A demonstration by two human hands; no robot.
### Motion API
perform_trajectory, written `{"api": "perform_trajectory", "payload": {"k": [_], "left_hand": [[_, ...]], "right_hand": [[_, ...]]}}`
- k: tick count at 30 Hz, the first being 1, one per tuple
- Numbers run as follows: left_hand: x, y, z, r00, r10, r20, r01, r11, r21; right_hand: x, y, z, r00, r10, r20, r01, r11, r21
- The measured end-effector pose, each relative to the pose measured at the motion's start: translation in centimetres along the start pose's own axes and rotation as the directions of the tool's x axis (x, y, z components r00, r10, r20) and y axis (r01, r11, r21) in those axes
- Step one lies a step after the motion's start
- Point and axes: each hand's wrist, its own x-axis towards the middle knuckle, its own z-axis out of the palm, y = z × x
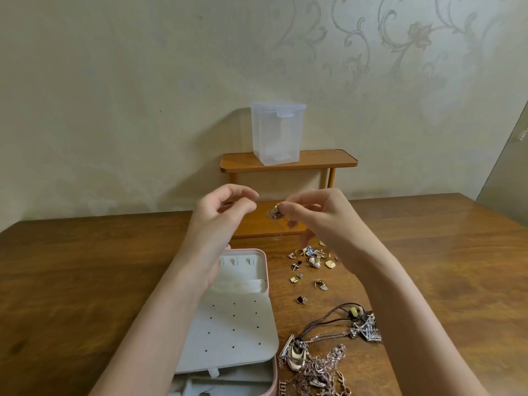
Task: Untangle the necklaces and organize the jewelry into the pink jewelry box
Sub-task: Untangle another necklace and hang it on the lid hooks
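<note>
The pink jewelry box (68,284) lies open on the table, its white perforated earring panel (234,327) facing up. My right hand (323,221) is raised above the table and pinches a small metal earring piece (273,213) between thumb and fingers. My left hand (220,215) hovers beside it with thumb and forefinger curled close together; whether it holds anything tiny I cannot tell. Several loose earrings (310,264) are scattered below my right hand. A tangle of necklaces (323,358) lies at the front, right of the box.
A small wooden shelf (317,161) stands against the wall with a clear plastic container (277,132) on top. The wooden table (445,252) stretches left and right of the jewelry.
</note>
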Motion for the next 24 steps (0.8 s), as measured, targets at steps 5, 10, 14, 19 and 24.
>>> {"api": "perform_trajectory", "payload": {"k": [5, 10, 14, 19, 24], "left_hand": [[-0.5, 0.4, 0.3, 0.992, 0.063, 0.112, -0.08, 0.985, 0.154], [-0.5, 0.1, 0.5, 0.984, 0.121, 0.13, -0.154, 0.947, 0.282], [-0.6, 0.0, 1.0, 0.977, 0.145, 0.159, -0.189, 0.931, 0.311], [-0.5, -0.5, 1.2, 0.966, 0.247, 0.069, -0.254, 0.886, 0.387], [-0.4, -0.4, 1.0, 0.959, 0.262, 0.112, -0.285, 0.875, 0.391]], "right_hand": [[0.3, 0.2, 0.2, 0.999, -0.038, -0.029, 0.035, 0.995, -0.09], [0.6, 0.5, 0.4, 0.988, -0.074, -0.134, 0.045, 0.978, -0.205], [0.4, 0.5, 0.2, 0.985, 0.003, -0.174, -0.022, 0.994, -0.105], [0.4, 0.5, 0.4, 0.994, 0.026, -0.102, -0.038, 0.992, -0.121], [0.3, 0.4, 0.0, 0.997, 0.064, -0.044, -0.072, 0.979, -0.19]]}}
